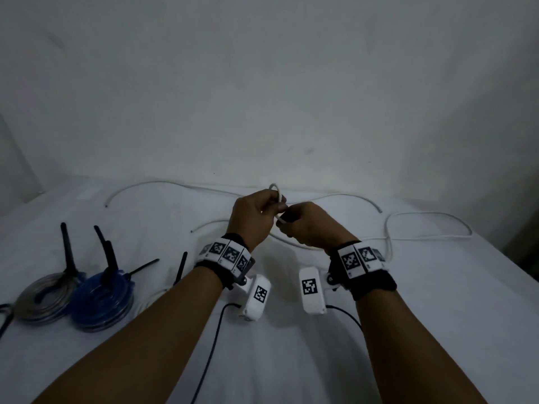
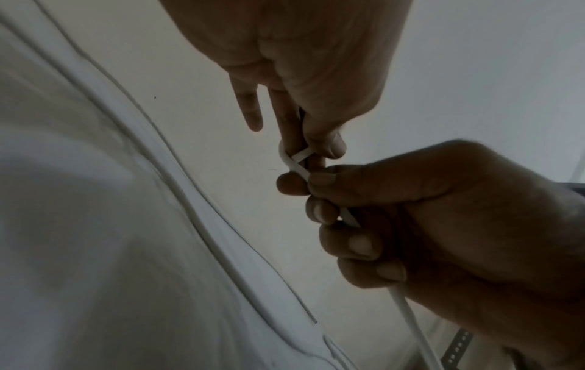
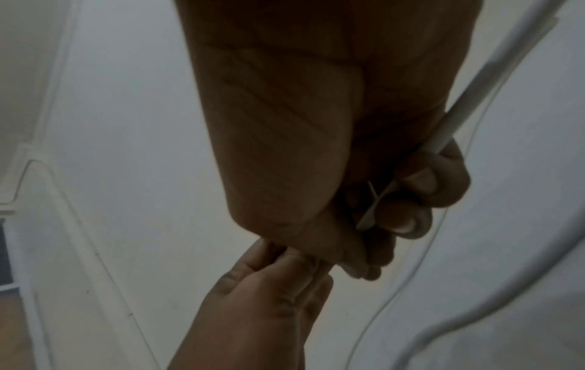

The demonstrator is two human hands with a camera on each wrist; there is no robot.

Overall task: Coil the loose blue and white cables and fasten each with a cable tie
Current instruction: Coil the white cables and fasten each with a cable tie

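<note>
White sheet (image 1: 379, 330) under plain wall (image 1: 262, 83).

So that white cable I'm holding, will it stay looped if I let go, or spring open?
Probably springs open. The white cable lies on the bed in broad curves rather than limp folds, so it seems fairly springy. The small loop keeps its shape only where the left hand and right hand pinch it. It looks light.

Both forearms reach up from the lower frame and meet at centre. The left hand (image 1: 253, 219) pinches a small loop of white cable (image 1: 388, 228) between thumb and fingers; the right hand (image 1: 309, 225), fingers curled, grips the same cable just beside it.
</note>
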